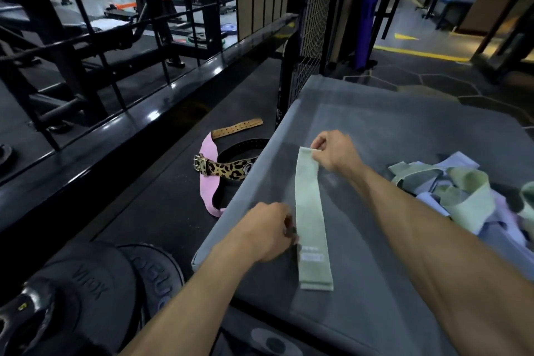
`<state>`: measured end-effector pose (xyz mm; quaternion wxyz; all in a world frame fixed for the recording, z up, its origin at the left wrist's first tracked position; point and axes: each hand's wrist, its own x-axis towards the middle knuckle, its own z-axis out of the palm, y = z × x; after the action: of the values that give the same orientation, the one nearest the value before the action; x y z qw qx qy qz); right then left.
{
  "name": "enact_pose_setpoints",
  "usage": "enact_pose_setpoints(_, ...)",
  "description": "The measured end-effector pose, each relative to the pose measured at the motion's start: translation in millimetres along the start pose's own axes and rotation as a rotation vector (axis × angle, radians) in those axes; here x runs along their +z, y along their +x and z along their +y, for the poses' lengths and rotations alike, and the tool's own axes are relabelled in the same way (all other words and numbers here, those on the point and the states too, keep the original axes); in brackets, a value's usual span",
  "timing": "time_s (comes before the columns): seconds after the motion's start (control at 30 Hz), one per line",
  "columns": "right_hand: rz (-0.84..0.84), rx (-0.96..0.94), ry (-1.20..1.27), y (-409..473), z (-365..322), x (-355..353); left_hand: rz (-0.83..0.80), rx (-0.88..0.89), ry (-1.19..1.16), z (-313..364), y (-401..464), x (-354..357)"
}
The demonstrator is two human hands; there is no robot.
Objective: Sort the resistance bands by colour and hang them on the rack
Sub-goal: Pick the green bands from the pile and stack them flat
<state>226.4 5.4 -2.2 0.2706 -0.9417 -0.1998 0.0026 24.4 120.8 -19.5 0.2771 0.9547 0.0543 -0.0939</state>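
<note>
a pale green band (312, 217) is lying stretched out flat on a grey cloth (390, 130), running from the far end toward the person. the right hand (335, 154) is pinching the far end of it between thumb and fingers, the rest of the hand curled in. the left hand (267, 230) is gripping the band's left edge near its label, fingers closed on the fabric. to the right on the cloth, a tangled pile of bands (462, 196) in pale green and lilac is sitting apart from the flat one. left of the cloth, on the dark floor, a pink band (208, 179) is lying beside a leopard-print belt (225, 169) and a tan belt (237, 127). black weight plates (86, 292) are resting at the near left.
</note>
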Motion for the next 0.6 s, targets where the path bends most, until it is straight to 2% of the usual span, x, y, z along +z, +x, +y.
enact_pose_setpoints(0.17, -0.062, 0.026, -0.026, -9, 17, 8, -0.110, 0.018, 0.032, 12, 0, 8)
enact_pose_setpoints(0.27, -0.112, 0.121, -0.028, -30, 14, 4, -0.128, 0.043, 0.081, 15, 1, 10)
enact_pose_setpoints(0.4, -0.409, 0.310, 0.310, -81, 12, -9, -0.155, 0.039, 0.044, 17, -5, 9)
enact_pose_setpoints(0.47, -0.515, 0.377, 0.377, -110, 9, -16, -0.183, 0.055, 0.046, 21, -9, 7)
enact_pose_setpoints(0.6, -0.538, 0.404, 0.505, -157, 7, -25, -0.216, 0.081, 0.129, 31, -17, 4)
